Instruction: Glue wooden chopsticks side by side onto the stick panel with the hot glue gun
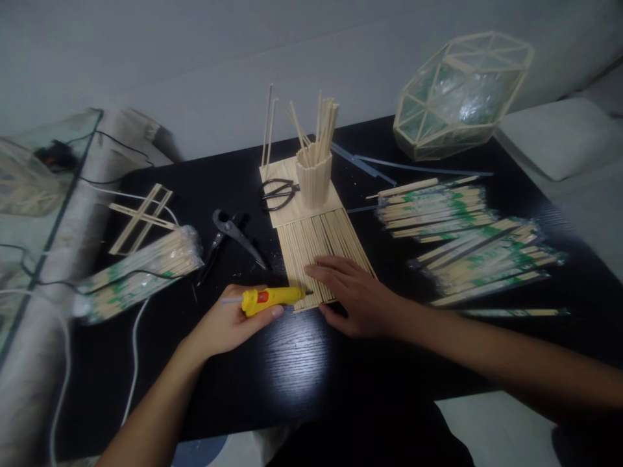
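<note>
My left hand (238, 327) is wrapped round a yellow glue gun (275, 298) with a red patch on its side. Its dark nozzle points right, over the near edge of a flat panel of wooden sticks (316, 243) laid side by side. My right hand (357, 295) lies on that panel's right side, fingers spread and pressing lightly on the sticks. Behind the panel, a smooth wooden board (287, 214) carries a cup built of sticks (313, 178) with loose sticks (327, 123) standing in it. Black-handled scissors (277, 194) lie beside the cup.
Pliers (238, 237) lie left of the panel. Farther left are a bag of chopsticks (143, 275), a small stick frame (141, 220) and a white cord (139, 350). Wrapped chopsticks (438, 211) spread to the right. A faceted stick-framed form (462, 97) stands at the back right. Glue sticks (357, 159) lie behind.
</note>
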A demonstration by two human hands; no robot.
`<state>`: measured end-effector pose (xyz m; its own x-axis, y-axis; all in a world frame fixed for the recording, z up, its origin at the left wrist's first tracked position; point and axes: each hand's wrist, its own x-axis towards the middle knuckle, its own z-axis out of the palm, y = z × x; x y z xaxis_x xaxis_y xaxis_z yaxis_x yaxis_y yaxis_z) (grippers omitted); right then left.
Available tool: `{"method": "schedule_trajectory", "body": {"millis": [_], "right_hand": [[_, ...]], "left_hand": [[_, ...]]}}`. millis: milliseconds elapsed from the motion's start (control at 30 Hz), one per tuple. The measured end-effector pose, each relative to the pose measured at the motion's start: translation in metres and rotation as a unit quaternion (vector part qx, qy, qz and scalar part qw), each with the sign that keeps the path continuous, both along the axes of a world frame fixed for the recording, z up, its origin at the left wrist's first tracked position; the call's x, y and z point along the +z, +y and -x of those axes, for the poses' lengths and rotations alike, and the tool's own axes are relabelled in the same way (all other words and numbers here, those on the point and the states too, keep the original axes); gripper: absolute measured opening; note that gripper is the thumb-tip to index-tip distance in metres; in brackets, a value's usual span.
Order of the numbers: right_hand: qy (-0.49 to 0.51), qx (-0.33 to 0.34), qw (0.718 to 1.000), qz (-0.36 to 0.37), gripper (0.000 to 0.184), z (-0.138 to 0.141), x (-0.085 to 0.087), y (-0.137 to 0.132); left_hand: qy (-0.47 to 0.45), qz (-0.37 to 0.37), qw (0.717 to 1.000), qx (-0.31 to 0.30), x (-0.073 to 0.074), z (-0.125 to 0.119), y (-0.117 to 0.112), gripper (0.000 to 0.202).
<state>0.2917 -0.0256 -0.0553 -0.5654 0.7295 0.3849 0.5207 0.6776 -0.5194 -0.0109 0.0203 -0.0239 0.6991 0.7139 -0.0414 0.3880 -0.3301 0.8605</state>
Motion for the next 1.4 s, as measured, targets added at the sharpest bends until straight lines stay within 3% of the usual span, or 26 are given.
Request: {"method": "schedule_trajectory", "body": {"millis": [167, 367, 600, 800, 1033, 1400], "right_hand": [[-0.005, -0.001, 1.0, 0.006, 0.063, 0.0, 0.001, 0.0], [0.001, -0.005, 1.0, 0.004, 0.067, 0.002, 0.0, 0.0], [0.004, -0.005, 1.0, 0.011, 0.07, 0.001, 0.0, -0.001], [0.005, -0.002, 1.0, 0.016, 0.075, 0.0, -0.001, -0.001], [0.0, -0.005, 1.0, 0.011, 0.07, 0.001, 0.001, -0.001], [-0.004, -0.003, 1.0, 0.01, 0.066, 0.001, 0.0, 0.0]], "left_hand": [[-0.003, 0.012, 1.0, -0.015, 0.005, -0.002, 0.0, 0.022], [0.002, 0.048, 0.996, 0.073, -0.007, -0.002, -0.004, 0.022], [0.005, 0.082, 0.989, 0.12, -0.009, -0.005, -0.006, 0.033], [0.0, 0.041, 0.997, 0.063, -0.003, -0.002, -0.004, 0.025], [0.01, 0.048, 0.999, -0.015, 0.007, -0.004, -0.002, 0.025], [0.029, 0.037, 0.999, -0.022, 0.007, -0.003, -0.001, 0.032]]}}
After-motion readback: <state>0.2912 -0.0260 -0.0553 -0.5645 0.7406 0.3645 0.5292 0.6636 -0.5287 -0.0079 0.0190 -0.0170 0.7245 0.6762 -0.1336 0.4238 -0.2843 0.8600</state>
